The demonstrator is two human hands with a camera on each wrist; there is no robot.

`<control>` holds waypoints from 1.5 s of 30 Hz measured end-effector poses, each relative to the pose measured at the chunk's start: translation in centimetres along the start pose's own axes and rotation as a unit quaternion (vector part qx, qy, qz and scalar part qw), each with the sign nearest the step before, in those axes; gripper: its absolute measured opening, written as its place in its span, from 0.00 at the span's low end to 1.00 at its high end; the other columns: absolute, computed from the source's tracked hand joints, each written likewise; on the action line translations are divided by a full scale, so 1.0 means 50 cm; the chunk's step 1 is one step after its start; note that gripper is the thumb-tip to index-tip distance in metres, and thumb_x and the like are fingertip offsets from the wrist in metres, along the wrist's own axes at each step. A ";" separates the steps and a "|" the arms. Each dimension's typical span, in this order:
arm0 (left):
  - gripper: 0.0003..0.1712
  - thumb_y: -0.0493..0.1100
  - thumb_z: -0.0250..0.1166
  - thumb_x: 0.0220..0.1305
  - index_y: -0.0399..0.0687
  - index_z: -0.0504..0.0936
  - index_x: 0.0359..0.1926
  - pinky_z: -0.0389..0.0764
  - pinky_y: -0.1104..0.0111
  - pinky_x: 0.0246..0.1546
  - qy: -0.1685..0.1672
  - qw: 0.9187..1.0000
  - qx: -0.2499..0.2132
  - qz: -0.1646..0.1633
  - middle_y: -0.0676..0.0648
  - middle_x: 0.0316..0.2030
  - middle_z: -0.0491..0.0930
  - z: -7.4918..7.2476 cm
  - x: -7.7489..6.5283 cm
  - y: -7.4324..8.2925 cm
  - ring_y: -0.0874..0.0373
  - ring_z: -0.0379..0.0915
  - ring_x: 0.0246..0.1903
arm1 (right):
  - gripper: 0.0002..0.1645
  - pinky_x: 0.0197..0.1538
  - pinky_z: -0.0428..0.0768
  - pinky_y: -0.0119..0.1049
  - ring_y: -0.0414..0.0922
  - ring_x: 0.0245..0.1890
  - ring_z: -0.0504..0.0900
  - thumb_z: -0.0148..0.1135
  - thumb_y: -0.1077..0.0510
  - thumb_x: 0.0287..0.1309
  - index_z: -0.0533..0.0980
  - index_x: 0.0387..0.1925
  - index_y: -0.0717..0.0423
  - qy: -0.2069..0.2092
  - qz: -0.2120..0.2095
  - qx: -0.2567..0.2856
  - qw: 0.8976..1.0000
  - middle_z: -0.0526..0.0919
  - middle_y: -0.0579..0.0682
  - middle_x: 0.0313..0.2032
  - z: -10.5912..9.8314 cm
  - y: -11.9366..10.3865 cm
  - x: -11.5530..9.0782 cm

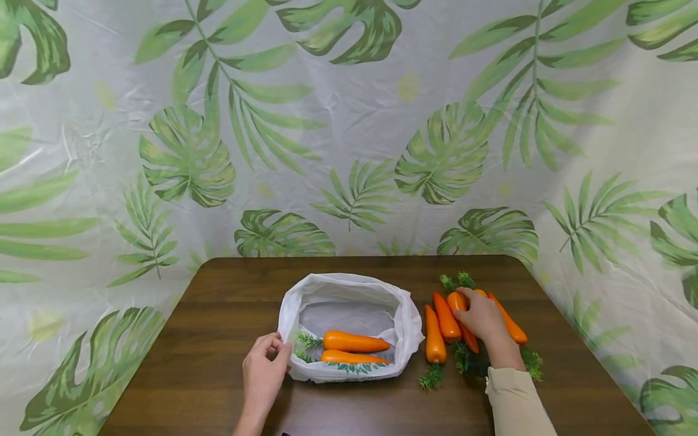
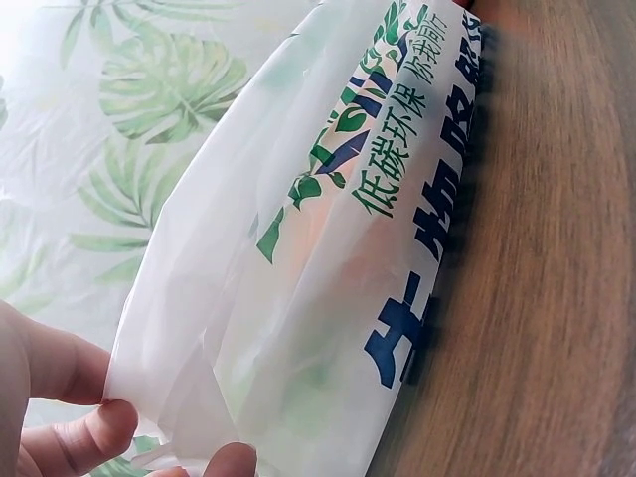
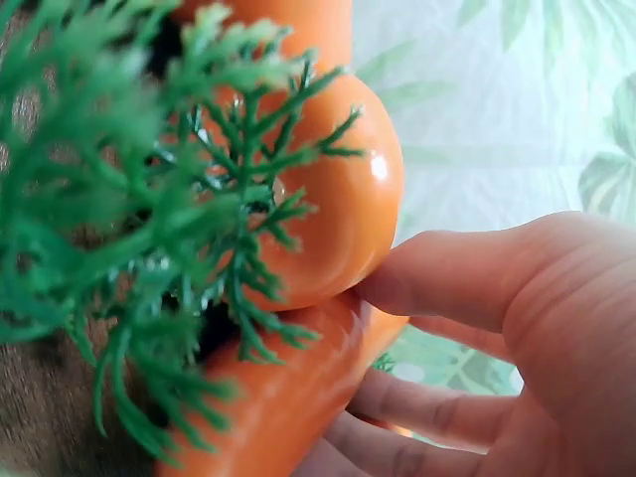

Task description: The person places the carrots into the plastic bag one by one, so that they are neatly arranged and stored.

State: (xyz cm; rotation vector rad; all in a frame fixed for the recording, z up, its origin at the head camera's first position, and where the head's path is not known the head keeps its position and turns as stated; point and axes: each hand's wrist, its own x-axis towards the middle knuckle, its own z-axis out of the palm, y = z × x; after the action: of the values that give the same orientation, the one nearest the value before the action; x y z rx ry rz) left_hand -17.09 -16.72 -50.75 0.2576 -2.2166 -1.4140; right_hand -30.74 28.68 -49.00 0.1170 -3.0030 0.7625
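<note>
A white plastic bag [image 1: 409, 330] with green and blue print stands with its mouth spread wide. Two orange carrots [image 1: 355, 341] with leafy green tops lie inside it. My left hand [image 1: 264, 366] pinches the bag's left rim between thumb and fingers; the left wrist view shows the thin plastic [image 2: 179, 328] at the fingertips. To the right of the bag, my right hand [image 1: 484, 318] reaches over a group of carrots and grips one carrot [image 1: 457, 303]. In the right wrist view the thumb lies against the orange carrot [image 3: 288, 373], fingers behind it.
Several other carrots [image 1: 434, 339] lie close together around my right hand, their green tops [image 1: 431, 376] pointing different ways. All stand on a dark brown wooden table [image 1: 218, 327]. A leaf-patterned curtain [image 1: 354, 151] hangs behind the table's far edge.
</note>
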 end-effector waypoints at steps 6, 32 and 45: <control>0.15 0.34 0.70 0.59 0.47 0.76 0.20 0.84 0.72 0.19 -0.001 1.000 -0.008 -0.002 0.45 0.47 0.84 0.000 -0.001 0.001 0.53 0.79 0.39 | 0.39 0.26 0.75 0.42 0.51 0.23 0.74 0.67 0.54 0.61 0.65 0.70 0.62 -0.007 0.008 0.010 1.000 0.79 0.69 0.47 0.004 0.001 0.001; 0.15 0.33 0.69 0.59 0.46 0.76 0.19 0.85 0.72 0.18 -0.002 1.000 -0.022 0.002 0.44 0.47 0.84 -0.003 -0.001 0.005 0.52 0.78 0.38 | 0.42 0.22 0.76 0.39 0.47 0.19 0.76 0.66 0.52 0.58 0.64 0.70 0.64 0.032 0.020 0.049 0.998 0.83 0.59 0.35 -0.031 -0.036 -0.018; 0.15 0.32 0.70 0.58 0.46 0.76 0.19 0.85 0.70 0.18 0.001 1.000 -0.024 0.001 0.45 0.47 0.84 -0.004 -0.001 0.004 0.53 0.79 0.37 | 0.43 0.25 0.75 0.38 0.48 0.22 0.75 0.66 0.51 0.56 0.66 0.69 0.65 0.068 -0.009 0.065 0.995 0.82 0.64 0.46 -0.062 -0.070 -0.026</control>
State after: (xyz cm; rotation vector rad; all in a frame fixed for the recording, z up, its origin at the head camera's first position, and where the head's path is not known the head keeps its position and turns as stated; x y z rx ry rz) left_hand -16.93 -16.76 -50.55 0.2396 -2.1771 -1.4633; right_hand -29.10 27.18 -44.69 0.0933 -2.8198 0.9254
